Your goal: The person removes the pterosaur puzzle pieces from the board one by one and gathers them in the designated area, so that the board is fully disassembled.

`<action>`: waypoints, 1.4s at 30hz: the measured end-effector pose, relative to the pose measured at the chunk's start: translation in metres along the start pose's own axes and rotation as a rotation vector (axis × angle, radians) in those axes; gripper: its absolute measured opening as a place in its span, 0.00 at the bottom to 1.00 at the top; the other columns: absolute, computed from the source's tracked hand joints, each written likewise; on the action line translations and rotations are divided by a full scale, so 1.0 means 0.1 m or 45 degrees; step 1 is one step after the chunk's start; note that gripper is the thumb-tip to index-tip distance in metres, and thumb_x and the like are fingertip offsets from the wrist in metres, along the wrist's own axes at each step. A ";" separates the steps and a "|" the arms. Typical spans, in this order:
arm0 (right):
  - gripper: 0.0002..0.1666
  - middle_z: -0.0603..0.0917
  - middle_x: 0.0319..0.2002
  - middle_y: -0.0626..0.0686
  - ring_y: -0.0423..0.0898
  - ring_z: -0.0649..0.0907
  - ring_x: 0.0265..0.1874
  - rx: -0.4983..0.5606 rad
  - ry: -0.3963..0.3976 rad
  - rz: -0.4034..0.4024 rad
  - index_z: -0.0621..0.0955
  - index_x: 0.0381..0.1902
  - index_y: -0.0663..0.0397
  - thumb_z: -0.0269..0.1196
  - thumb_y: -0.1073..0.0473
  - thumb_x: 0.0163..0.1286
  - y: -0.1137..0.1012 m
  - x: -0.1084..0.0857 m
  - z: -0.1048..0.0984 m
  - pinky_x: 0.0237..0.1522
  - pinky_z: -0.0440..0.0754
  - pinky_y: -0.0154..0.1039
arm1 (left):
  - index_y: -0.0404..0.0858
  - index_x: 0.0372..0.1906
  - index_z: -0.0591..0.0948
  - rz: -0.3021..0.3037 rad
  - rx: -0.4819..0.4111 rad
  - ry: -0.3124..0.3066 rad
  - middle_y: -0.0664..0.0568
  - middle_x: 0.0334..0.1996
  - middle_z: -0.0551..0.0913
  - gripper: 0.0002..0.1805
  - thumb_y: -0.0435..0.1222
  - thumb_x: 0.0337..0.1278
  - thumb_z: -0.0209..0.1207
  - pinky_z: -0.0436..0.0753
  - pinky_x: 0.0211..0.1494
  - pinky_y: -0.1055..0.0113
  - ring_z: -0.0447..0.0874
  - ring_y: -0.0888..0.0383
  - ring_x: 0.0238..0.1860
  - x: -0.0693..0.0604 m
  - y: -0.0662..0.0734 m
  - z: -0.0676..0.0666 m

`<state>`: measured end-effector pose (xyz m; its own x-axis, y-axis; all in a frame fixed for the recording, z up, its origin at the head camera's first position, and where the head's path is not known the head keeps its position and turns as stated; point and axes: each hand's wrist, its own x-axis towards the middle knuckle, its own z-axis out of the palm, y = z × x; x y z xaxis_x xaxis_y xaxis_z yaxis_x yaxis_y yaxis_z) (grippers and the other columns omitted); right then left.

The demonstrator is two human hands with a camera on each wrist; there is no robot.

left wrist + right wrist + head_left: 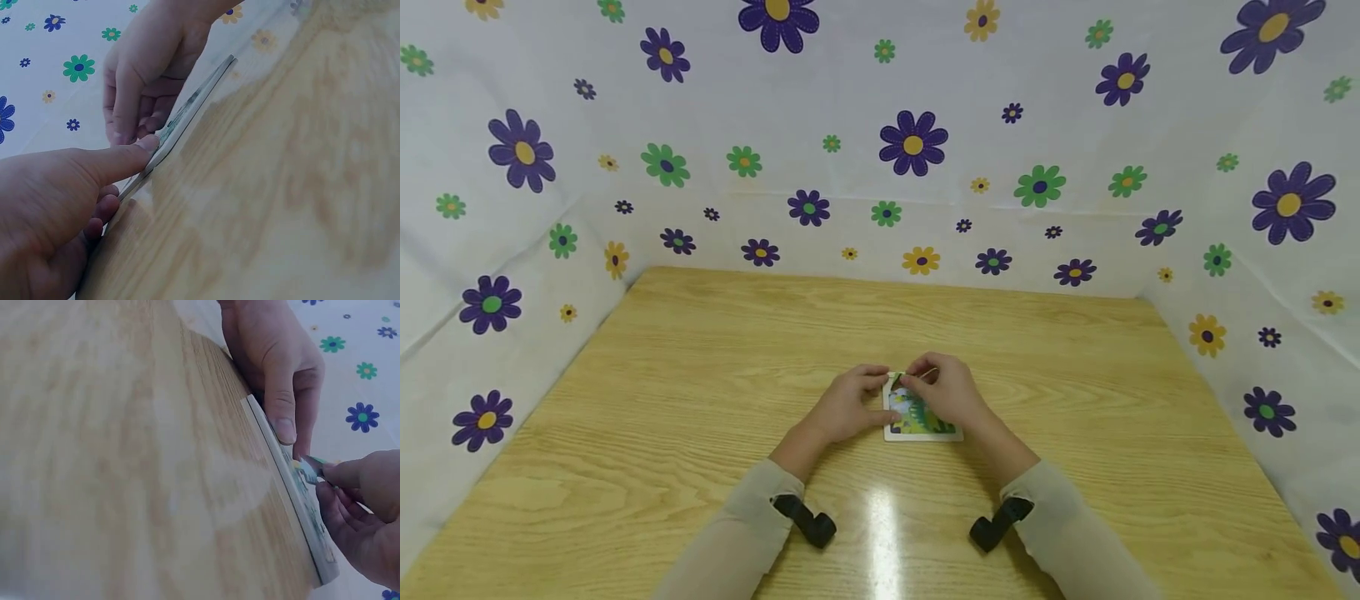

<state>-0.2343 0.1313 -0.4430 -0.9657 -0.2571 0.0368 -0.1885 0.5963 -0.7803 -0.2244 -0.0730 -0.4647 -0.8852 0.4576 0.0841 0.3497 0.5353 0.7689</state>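
A small square picture puzzle [925,423] with a white frame and a green, blue and yellow picture lies on the wooden table. My left hand [848,406] grips its left edge, thumb over the frame and fingers along the side. At the puzzle's upper part, my right hand [953,393] pinches a small puzzle piece [314,466] between thumb and fingers. That piece is tilted against the picture in the right wrist view; whether it is seated cannot be told. A dark gap shows near the upper left corner. The right hand hides the puzzle's upper right.
The wood-grain table [715,350] stretches out around both hands. White cloth [835,92] printed with purple, green and yellow flowers stands along the back and both sides. Black wrist mounts [808,521] sit on both sleeves.
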 end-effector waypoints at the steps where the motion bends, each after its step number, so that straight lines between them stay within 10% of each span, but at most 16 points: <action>1: 0.09 0.86 0.37 0.55 0.43 0.85 0.33 0.067 0.030 0.029 0.84 0.40 0.58 0.67 0.58 0.69 0.01 -0.01 0.00 0.35 0.83 0.34 | 0.28 0.66 0.75 0.004 0.004 0.006 0.45 0.69 0.73 0.38 0.43 0.53 0.73 0.80 0.62 0.55 0.79 0.49 0.58 0.00 0.00 0.00; 12: 0.17 0.78 0.40 0.56 0.40 0.84 0.32 0.567 0.141 0.340 0.80 0.58 0.63 0.61 0.65 0.73 0.20 -0.15 -0.16 0.37 0.86 0.30 | 0.31 0.66 0.76 -0.044 0.007 0.024 0.47 0.69 0.73 0.39 0.45 0.51 0.74 0.78 0.62 0.55 0.78 0.51 0.58 0.01 -0.02 0.02; 22: 0.17 0.79 0.34 0.54 0.38 0.83 0.28 0.466 0.350 0.453 0.80 0.52 0.71 0.64 0.66 0.69 0.36 -0.22 -0.32 0.31 0.83 0.28 | 0.33 0.66 0.76 -0.120 -0.034 0.013 0.51 0.69 0.73 0.40 0.46 0.49 0.75 0.77 0.61 0.57 0.77 0.55 0.56 -0.03 -0.03 0.03; 33: 0.18 0.84 0.41 0.59 0.47 0.83 0.34 0.039 0.370 0.413 0.83 0.49 0.62 0.68 0.56 0.68 0.39 -0.24 -0.39 0.30 0.78 0.31 | 0.34 0.66 0.76 -0.092 -0.023 0.042 0.52 0.69 0.73 0.39 0.45 0.49 0.75 0.77 0.59 0.58 0.76 0.56 0.54 0.00 -0.02 0.03; 42: 0.14 0.84 0.44 0.59 0.51 0.81 0.41 -0.009 0.385 0.386 0.85 0.47 0.59 0.66 0.57 0.67 0.39 -0.25 -0.35 0.40 0.79 0.37 | 0.35 0.66 0.77 -0.077 -0.023 0.033 0.52 0.69 0.74 0.39 0.46 0.49 0.75 0.77 0.60 0.58 0.77 0.56 0.55 0.00 -0.02 0.03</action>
<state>-0.2238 0.1880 -0.4526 -0.9863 0.1645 -0.0116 0.1119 0.6159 -0.7799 -0.2239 -0.0720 -0.4684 -0.9124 0.4057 0.0533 0.2898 0.5487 0.7842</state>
